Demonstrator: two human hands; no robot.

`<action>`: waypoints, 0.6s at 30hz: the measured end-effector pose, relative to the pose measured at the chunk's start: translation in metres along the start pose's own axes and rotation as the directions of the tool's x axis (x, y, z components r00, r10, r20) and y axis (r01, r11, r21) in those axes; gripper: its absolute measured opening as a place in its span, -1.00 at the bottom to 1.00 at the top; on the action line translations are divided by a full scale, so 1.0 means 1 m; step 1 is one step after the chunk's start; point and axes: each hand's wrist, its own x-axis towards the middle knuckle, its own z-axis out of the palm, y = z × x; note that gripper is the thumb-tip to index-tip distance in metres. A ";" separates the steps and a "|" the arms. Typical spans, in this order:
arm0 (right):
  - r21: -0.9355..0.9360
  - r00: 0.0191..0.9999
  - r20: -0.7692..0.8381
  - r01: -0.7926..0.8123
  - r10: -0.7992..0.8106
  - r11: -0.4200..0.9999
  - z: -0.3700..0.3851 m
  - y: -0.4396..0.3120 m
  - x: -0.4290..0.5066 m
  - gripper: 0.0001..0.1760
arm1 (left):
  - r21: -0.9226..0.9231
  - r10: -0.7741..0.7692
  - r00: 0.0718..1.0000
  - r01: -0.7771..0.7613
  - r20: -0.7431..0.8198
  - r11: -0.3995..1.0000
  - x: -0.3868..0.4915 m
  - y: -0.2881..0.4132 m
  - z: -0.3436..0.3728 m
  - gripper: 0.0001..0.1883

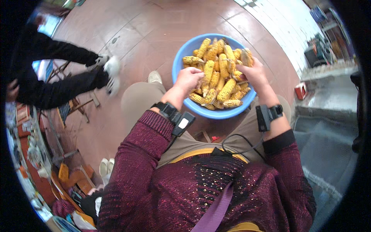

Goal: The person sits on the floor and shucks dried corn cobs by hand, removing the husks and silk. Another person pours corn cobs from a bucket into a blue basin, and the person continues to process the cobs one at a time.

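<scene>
A round blue plastic basin (220,114) sits before me between my knees, heaped with dried yellow corn cobs (223,65), some with bits of dry husk on them. My right hand (255,74) is at the basin's right side, closed around the lower end of one corn cob (247,57) that points up and away. Over the left part of the heap is my left hand (189,79), its thumb and fingers drawn together close to the cobs. Whether anything is between those fingertips cannot be made out.
At left stands a person in black trousers (72,84) and white shoes, beside a folding stool (68,111). A cluttered shelf (33,153) runs along the lower left. To my right are a grey trough (324,139) and a small red box (301,90). Reddish tiles (145,34) cover the floor.
</scene>
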 end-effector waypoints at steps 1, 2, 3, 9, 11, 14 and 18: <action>0.001 1.000 0.002 0.005 -0.005 1.000 -0.001 0.000 0.003 -0.70 | -0.014 -0.006 1.000 0.006 0.005 1.000 0.001 0.001 -0.001 -0.83; 0.001 1.000 -0.013 0.022 -0.022 1.000 -0.002 0.000 0.005 -0.70 | 0.007 0.010 0.999 -0.010 -0.052 1.000 0.002 0.002 -0.001 -0.82; 0.046 0.997 0.014 0.081 -0.082 0.996 -0.004 -0.002 0.007 -0.70 | -0.006 0.030 0.995 -0.030 -0.095 1.000 0.003 0.004 -0.003 -0.81; 0.083 0.997 0.078 0.002 -0.009 0.997 -0.016 -0.011 0.017 -0.72 | 0.140 0.039 0.993 -0.023 -0.111 0.990 0.012 0.019 -0.016 -0.83; 0.142 0.992 0.111 0.037 -0.053 0.989 -0.018 -0.012 0.016 -0.68 | 0.301 -0.106 0.994 0.095 0.021 0.949 0.014 0.012 -0.013 -0.79; 0.271 0.993 0.112 -0.006 -0.025 0.963 -0.020 -0.012 0.014 -0.59 | 0.532 -0.075 0.997 0.052 0.021 0.845 0.020 0.000 -0.006 -0.67; 0.318 0.983 0.129 -0.163 0.127 0.934 -0.017 -0.011 0.011 -0.60 | 0.582 0.117 0.989 -0.045 -0.087 0.812 0.026 0.010 0.002 -0.56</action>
